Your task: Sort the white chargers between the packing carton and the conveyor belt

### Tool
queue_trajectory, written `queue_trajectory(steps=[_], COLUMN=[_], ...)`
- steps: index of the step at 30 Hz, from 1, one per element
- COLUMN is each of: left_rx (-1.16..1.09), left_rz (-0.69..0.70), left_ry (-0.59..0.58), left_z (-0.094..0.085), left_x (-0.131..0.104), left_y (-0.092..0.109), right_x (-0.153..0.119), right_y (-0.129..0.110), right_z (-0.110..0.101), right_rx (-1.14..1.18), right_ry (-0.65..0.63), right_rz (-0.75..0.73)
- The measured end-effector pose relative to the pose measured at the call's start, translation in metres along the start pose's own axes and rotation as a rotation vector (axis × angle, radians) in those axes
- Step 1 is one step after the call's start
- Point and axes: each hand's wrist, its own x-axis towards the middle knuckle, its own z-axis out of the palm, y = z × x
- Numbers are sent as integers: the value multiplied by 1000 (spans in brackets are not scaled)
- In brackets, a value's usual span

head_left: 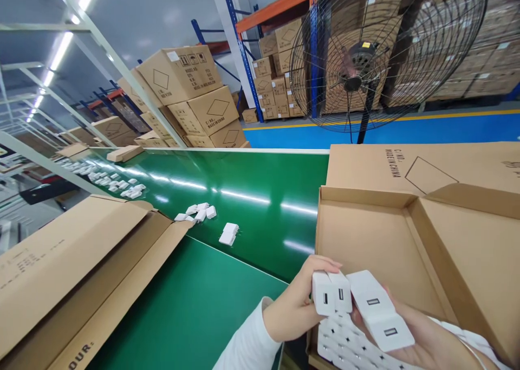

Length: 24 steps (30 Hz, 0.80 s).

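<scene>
Two white USB chargers (332,294) sit side by side in my left hand (296,303), whose fingers are closed round them. Close by, my right hand (428,326) grips another pair of white USB chargers (381,311), their USB slots facing me. Both hands are over the near end of an open cardboard box (365,196). Beneath them is a white strip with rows of small dark openings (345,340), partly covered by my hands. Several more white pieces show at the lower right, beside my right wrist.
A green conveyor belt (260,175) runs off to the far left. On it lie a pair of chargers (229,233), a small cluster (197,212) and more farther back. Another open carton (81,267) stands at left. Beyond the belt are a large fan (357,61) and stacked cartons (203,110).
</scene>
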Motion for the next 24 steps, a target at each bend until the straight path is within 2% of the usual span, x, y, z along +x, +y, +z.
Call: queue_trajectory(steps=[6,8,10,13,15,17,19,22,24], left_rx=[6,33,65,160,260,405,616,974,1117], left_rz=[48,-21,-146,-364,-466,-513,-511,-432,-392], left_ry=[18,34,12,-93,-153,-203,-269,-384,-474], left_z=[1,2,1,1,4,14,32,65,85], left_x=[-1,-3,-4,5,21,45,71,107,126], left_y=[-5,-3,3,15,19,17,10,-4,-15], right_x=[-1,-6,-17,-43,-64,-82,-94,-102,-103], right_y=[10,5,-9,-42,-65,-82,-91,-91,-86], right_z=[-5,-4,-8,-27,-47,-71,-95,-125,-138], right_rx=[59,17,-127,-547,-872,-1261,-1635,-2048,-2177], right_ry=[-34,-5,55,216,363,531,657,672,617], right_rz=[-12,-43,-77,-180,-266,-314,-329,-339,-352])
